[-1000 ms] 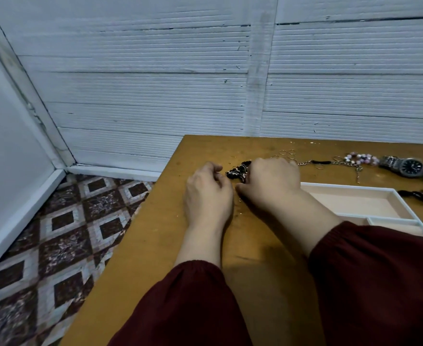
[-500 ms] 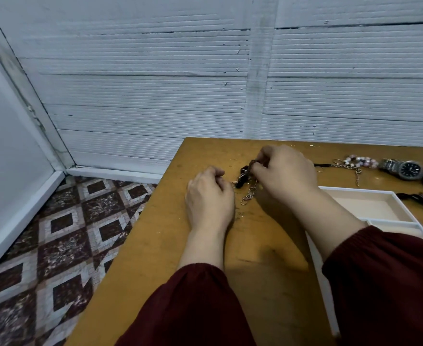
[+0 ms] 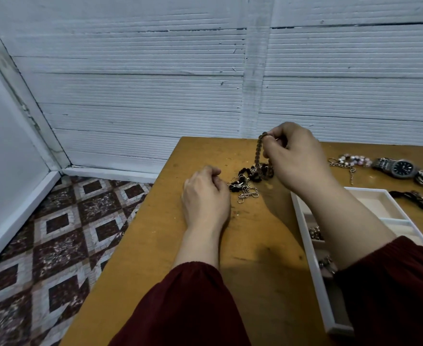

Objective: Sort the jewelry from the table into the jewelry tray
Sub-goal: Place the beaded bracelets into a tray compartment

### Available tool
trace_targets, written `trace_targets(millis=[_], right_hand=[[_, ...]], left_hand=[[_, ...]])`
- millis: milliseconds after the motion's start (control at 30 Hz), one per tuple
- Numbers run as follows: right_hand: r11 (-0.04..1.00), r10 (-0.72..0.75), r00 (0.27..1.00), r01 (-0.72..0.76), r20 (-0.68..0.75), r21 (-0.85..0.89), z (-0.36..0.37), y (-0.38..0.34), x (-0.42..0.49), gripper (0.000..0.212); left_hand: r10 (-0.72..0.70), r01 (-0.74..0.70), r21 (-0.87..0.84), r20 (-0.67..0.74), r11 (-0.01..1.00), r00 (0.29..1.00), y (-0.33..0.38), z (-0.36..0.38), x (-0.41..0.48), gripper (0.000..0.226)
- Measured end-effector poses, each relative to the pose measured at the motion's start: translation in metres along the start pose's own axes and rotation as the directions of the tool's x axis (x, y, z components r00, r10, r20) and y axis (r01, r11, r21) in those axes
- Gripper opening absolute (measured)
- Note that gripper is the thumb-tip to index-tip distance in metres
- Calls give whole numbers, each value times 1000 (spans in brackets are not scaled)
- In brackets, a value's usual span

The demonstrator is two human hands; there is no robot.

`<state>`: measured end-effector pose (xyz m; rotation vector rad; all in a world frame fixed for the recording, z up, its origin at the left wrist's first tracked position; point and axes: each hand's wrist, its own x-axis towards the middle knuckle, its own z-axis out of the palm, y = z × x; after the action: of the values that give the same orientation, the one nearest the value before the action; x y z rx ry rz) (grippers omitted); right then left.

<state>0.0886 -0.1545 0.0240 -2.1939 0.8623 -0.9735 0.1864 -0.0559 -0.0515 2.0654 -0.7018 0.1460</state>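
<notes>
My right hand is raised above the wooden table and pinches a brown beaded bracelet that hangs down toward a tangle of black beads and silver hooks. Resting on the table just left of that tangle is my left hand, fingers curled; whether it pins a piece I cannot tell. The white jewelry tray lies to the right, partly under my right forearm, with a few small pieces in its near compartments.
Along the table's far right lie a pink beaded bracelet with a chain, a metal wristwatch and a dark braided bracelet. The table's left edge drops to a patterned tile floor. A white wall stands close behind.
My right hand rose and moved back-right, lifting the brown beaded bracelet out of the tangle. The left hand stayed on the table. The view tilted, showing more of the tray.
</notes>
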Motion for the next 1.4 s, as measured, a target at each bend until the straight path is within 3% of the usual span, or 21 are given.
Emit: trace_targets(millis=[200, 433, 633, 900, 1400], right_hand=[[1000, -2, 1000, 2, -16, 8, -14, 6, -14, 9], [999, -30, 999, 28, -45, -40, -22, 16, -32, 3], [997, -27, 998, 23, -57, -72, -22, 19, -38, 4], [999, -1, 999, -1, -45, -33, -22, 24, -40, 5], [999, 28, 999, -29, -27, -39, -23, 24, -42, 3]], left_hand=[[6, -6, 4, 58, 1000, 998, 2, -1, 0, 14], [12, -39, 166, 158, 985, 987, 6, -1, -3, 8], [28, -67, 246, 160, 967, 987, 3, -1, -3, 25], [80, -136, 265, 213, 955, 974, 5, 1, -5, 22], [43, -121, 285, 266, 951, 963, 9, -3, -6, 15]])
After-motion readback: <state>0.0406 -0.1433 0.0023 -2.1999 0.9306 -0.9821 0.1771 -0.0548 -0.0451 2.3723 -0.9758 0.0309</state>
